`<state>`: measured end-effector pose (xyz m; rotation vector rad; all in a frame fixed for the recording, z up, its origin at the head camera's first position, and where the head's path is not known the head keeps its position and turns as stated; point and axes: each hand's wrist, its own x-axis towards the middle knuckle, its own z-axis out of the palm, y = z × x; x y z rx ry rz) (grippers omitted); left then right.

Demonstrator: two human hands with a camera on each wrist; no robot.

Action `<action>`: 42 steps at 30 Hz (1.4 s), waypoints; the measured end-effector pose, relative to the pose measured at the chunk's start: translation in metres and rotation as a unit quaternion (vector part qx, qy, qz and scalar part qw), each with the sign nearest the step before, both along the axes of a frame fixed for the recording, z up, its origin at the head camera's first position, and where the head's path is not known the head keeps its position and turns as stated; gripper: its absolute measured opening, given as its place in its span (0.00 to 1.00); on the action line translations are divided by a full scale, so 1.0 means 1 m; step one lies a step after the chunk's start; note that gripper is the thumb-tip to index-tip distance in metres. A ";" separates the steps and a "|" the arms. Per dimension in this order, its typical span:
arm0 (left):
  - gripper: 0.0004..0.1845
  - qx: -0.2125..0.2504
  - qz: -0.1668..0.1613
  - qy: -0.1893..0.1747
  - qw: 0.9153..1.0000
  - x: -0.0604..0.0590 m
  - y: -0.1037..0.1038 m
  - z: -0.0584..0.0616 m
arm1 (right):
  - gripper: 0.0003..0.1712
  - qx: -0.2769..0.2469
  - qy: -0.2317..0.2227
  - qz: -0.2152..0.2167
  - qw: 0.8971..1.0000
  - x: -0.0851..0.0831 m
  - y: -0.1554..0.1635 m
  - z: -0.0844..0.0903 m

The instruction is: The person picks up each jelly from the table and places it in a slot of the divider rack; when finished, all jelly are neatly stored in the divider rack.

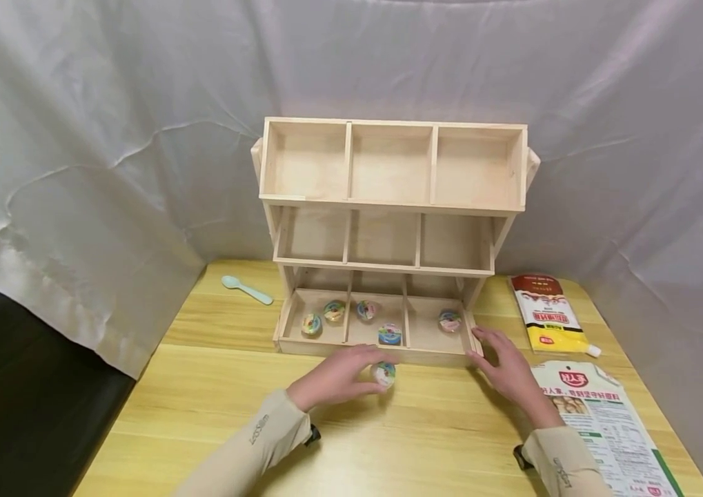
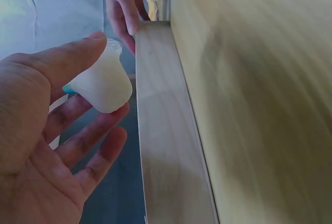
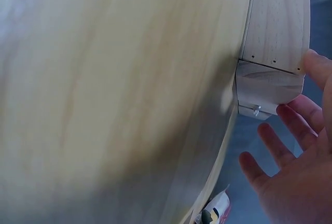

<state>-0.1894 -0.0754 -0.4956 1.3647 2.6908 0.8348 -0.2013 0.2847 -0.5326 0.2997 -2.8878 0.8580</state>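
Clearly pinched between thumb and fingers of the left hand (image 1: pixel 332 378): a small translucent white plastic jelly cup with a colourful foil lid (image 1: pixel 383 373), held just in front of the low front rail of the three-tiered pale wooden shelf rack (image 1: pixel 388 207), over the yellow wood-grain table (image 1: pixel 214 414). Lid turned up and toward the head camera, so the cup's short axis tilted near upright; seen only from its tapered white side in the left wrist view (image 2: pixel 104 81), with the lid hidden there. Right hand (image 1: pixel 506 369) resting open, fingers straight, against the rack's lower right corner; fingertips beside that corner shown close up in the right wrist view (image 3: pixel 290 172), gripping nothing. Five more jelly cups (image 1: pixel 390 334) lying in the bottom tier's compartments, upper tiers bare. Pale blue plastic spoon (image 1: pixel 247 290) left of the rack; red-and-yellow pouch (image 1: pixel 550 314) and a printed white packet (image 1: pixel 606 421) on the right, the latter cut off by the frame edge.
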 end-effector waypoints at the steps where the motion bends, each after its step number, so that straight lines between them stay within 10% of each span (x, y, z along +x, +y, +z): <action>1: 0.29 0.001 -0.001 -0.001 1.000 -0.002 0.004 0.001 | 0.36 0.000 0.004 0.001 1.000 0.000 0.000 0.000; 20: 0.27 0.056 -0.001 -0.009 0.998 -0.035 0.076 0.013 | 0.36 -0.003 0.010 0.003 1.000 -0.002 0.001 -0.003; 42: 0.27 0.056 0.021 -0.029 0.998 -0.068 0.105 0.007 | 0.36 0.004 0.015 0.008 1.000 -0.002 0.002 -0.002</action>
